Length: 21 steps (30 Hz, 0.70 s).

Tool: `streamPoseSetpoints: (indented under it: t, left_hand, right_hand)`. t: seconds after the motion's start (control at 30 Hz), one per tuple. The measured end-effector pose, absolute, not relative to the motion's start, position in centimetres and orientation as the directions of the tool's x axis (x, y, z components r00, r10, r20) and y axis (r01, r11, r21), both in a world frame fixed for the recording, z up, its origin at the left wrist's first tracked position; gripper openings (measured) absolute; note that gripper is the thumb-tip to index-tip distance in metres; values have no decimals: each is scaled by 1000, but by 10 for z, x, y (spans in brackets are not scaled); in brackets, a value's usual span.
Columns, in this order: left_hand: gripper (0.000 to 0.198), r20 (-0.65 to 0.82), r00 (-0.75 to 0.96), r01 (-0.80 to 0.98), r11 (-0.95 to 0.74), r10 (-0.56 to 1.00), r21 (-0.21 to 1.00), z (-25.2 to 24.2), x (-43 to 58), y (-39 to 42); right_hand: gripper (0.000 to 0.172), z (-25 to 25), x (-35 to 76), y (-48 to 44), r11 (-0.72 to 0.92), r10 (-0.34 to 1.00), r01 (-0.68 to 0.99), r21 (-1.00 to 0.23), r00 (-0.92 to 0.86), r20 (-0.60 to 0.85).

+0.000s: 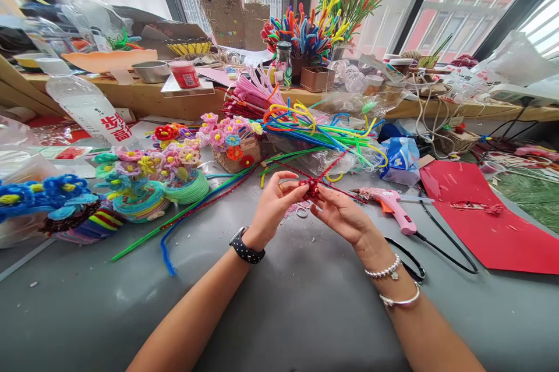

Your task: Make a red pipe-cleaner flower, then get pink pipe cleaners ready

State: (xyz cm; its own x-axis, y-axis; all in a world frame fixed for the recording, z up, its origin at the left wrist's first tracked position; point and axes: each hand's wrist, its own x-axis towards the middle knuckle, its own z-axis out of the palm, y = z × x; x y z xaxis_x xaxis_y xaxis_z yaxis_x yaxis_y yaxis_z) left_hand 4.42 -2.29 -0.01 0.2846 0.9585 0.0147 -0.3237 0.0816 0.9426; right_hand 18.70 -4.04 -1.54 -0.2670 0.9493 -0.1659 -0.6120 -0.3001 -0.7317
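Between the fingertips of both my hands is a dark red glittery pipe cleaner (313, 187), bent into a small bunched shape with straight ends sticking out. My left hand (276, 203) pinches it from the left, thumb and index finger closed. From the right, my right hand (343, 212) grips the same piece, its other fingers loosely curled. The exact form of the bunched middle is partly hidden by my fingers. Just behind and below my hands lies a pair of scissors (301, 211) on the grey table (297, 296).
To the right lie a pink glue gun (395, 209) with a black cord and a red sheet (493, 226). Pipe-cleaner flower baskets (142, 200) stand on the left, near a tilted clear bottle (85, 101). Loose colourful pipe cleaners (323, 133) are piled behind my hands.
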Motion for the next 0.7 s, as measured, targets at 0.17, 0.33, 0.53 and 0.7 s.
streamPoseSetpoints:
  t: [0.17, 0.33, 0.53, 0.7]
  left_hand:
    - [31, -26, 323, -342, 142, 946, 929, -2, 41, -20]
    - [28, -44, 278, -343, 142, 959, 929, 3, 30, -12]
    - [43, -43, 410, -93, 88, 911, 992, 13, 21, -11]
    - [45, -19, 387, -34, 35, 922, 999, 15, 23, -13]
  right_hand:
    - [8, -13, 182, -43, -311, 948, -599, -738, -248, -198]
    - [16, -7, 181, -44, -291, 957, -528, -798, -170, -236]
    - [27, -2, 194, -41, -146, 989, -299, -943, -48, -137]
    - [26, 4, 196, -45, -120, 955, -34, -992, -276, -106]
